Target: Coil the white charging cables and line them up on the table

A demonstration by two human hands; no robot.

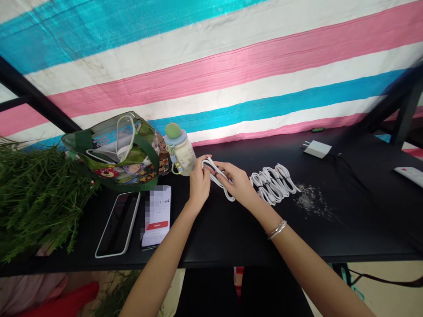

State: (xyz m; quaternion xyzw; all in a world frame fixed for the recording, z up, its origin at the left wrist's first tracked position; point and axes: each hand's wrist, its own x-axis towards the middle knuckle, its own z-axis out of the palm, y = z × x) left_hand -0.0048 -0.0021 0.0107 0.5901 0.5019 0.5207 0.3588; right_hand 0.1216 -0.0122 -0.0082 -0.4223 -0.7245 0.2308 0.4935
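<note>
My left hand (199, 183) and my right hand (235, 182) meet over the black table (218, 233), holding a looped white cable (222, 185) between them. The fingers of both hands wrap the coils, and part of the bundle is hidden under them. To the right of my right hand lies a tangled bunch of white cables (272, 186). It touches or nearly touches the loop I hold. Nearest my left hand stand a pale water bottle with a green cap (180, 152) and a lit phone (156, 215).
A clear patterned tote bag (112, 152) stands at the left behind a dark-screened phone (118, 224) and a heap of green plant sprigs (36, 198). A white charger (317, 149) sits at the back right, with pale specks (312, 200) scattered nearby. A striped tarpaulin (211, 75) hangs behind.
</note>
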